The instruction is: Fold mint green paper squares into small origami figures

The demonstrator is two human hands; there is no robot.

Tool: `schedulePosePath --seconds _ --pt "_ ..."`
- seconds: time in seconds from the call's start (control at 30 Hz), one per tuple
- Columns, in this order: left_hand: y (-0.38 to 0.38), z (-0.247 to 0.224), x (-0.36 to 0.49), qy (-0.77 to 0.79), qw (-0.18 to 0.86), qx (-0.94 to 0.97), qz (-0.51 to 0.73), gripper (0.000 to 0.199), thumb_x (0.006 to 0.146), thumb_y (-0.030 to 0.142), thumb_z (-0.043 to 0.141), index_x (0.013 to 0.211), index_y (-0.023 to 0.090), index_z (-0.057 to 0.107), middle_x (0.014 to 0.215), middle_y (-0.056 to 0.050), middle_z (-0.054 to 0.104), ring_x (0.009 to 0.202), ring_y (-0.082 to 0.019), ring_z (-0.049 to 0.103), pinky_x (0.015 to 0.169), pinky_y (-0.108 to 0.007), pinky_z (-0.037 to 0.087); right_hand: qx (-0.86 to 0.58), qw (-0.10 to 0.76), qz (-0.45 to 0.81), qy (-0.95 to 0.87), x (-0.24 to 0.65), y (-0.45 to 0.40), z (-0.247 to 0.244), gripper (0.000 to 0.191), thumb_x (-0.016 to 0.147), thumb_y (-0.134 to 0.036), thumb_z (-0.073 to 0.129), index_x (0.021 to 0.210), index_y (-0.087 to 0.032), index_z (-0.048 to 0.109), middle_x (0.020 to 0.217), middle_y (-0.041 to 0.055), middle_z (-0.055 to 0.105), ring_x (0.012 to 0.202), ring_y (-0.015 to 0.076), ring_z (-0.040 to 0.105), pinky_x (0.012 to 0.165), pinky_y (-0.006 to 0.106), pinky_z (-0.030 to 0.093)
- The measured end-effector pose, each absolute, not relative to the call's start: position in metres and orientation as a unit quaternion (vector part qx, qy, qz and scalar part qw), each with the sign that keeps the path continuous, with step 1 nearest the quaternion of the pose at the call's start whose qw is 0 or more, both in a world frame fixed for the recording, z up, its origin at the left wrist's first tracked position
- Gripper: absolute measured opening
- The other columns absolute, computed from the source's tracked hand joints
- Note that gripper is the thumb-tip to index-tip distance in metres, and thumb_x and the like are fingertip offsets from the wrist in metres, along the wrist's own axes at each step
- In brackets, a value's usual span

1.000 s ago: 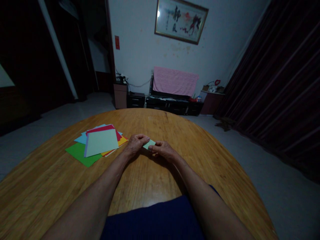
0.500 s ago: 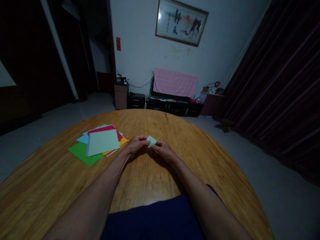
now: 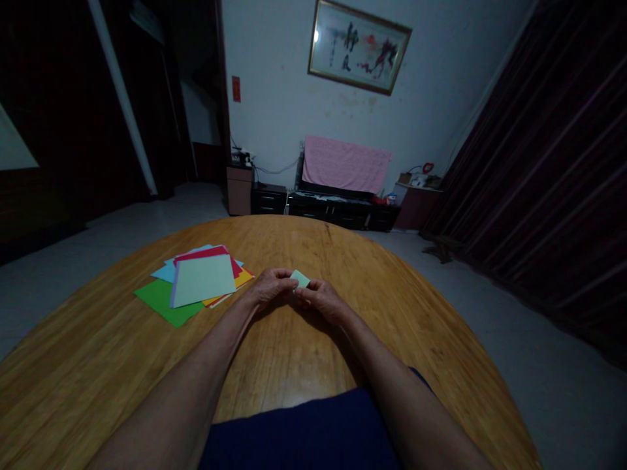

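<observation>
A small folded piece of pale green paper (image 3: 300,279) is held between my two hands, just above the middle of the table. My left hand (image 3: 272,286) pinches its left side, with the thumb on top. On the lower right side, my right hand (image 3: 321,297) grips it between thumb and fingers. The fingertips beneath the paper are hidden. To the left of my hands lies a loose stack of coloured paper sheets (image 3: 204,281), pale green on top, with red, light blue, yellow and bright green edges sticking out.
The round wooden table (image 3: 294,365) stretches around my arms. Beyond its far edge stands a low black cabinet (image 3: 337,210) with a pink cloth (image 3: 345,164) draped over something above it. A dark curtain (image 3: 529,176) hangs on the right.
The folded paper looks slightly tilted compared with before, and its visible face appears flatter. Both hands keep their hold; the whole view has shifted a little.
</observation>
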State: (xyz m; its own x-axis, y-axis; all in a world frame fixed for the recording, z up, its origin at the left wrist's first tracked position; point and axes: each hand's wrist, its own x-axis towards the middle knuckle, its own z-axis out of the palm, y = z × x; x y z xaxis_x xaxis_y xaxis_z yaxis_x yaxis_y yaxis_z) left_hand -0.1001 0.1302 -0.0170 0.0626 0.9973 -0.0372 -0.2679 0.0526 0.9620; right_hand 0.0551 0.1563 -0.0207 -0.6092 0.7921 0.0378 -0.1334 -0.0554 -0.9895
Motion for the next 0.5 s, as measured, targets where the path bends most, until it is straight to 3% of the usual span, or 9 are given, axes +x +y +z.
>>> schedulePosePath --seconds 0.17,0.5 --pt "0.1344 -0.0221 -0.1042 0.449 0.533 0.447 0.561 0.025 0.066 0.035 0.072 0.068 0.013 0.060 0.057 0.000 0.058 0.046 -0.010 0.053 0.047 -0.022 0.040 -0.296 0.306 0.644 -0.635 0.0550 0.1620 -0.0215 0.022 0.066 -0.034 0.073 0.070 -0.015 0.063 0.058 0.0005 0.055 0.052 0.0095 0.047 0.051 0.023 0.035" --pt "0.1320 -0.0218 -0.1041 0.425 0.557 0.454 0.550 0.028 0.067 0.037 0.072 0.073 0.012 0.061 0.059 -0.004 0.062 0.046 -0.014 0.057 0.045 -0.025 0.044 -0.322 0.337 0.628 -0.623 0.0591 0.1637 -0.0196 0.030 0.071 -0.043 0.069 0.067 -0.015 0.059 0.058 0.0009 0.055 0.051 0.0092 0.048 0.051 0.023 0.038"
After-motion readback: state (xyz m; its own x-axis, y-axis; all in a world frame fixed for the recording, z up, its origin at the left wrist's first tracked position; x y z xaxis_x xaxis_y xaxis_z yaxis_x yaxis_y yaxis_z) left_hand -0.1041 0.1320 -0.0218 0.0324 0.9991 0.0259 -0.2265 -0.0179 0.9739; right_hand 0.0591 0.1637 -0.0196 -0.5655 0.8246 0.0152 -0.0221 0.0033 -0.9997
